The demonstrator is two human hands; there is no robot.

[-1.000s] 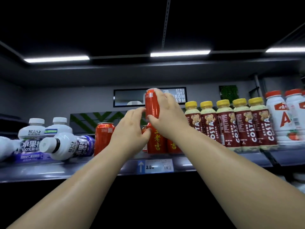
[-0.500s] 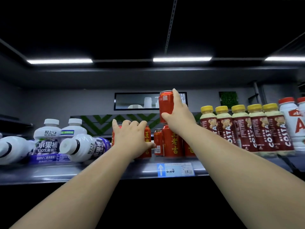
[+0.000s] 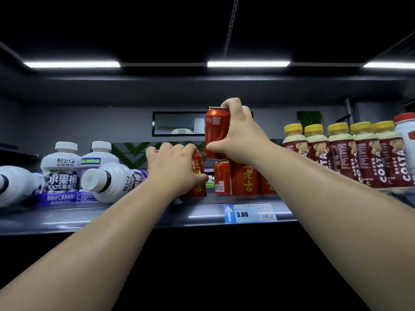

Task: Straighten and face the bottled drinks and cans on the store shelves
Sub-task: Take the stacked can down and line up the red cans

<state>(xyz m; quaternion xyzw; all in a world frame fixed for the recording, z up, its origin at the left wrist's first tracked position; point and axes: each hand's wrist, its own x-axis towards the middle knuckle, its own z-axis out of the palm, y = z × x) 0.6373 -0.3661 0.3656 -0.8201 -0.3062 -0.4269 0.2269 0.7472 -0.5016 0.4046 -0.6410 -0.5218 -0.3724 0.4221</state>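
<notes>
Can (image 3: 216, 133) aloft in right hand (image 3: 240, 135) above shelf (image 3: 134, 217).

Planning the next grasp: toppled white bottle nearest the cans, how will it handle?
The white bottle lies on its round side near the shelf edge, so a sideways push would likely roll it. Its glossy wrap looks slippery; grip firmly. Capped, so probably full and fairly heavy.

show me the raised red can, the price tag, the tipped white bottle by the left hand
raised red can (image 3: 215, 138), head view, mid body
price tag (image 3: 242, 214), head view, its 3.00
tipped white bottle (image 3: 121, 176), head view, white shoulder
</notes>
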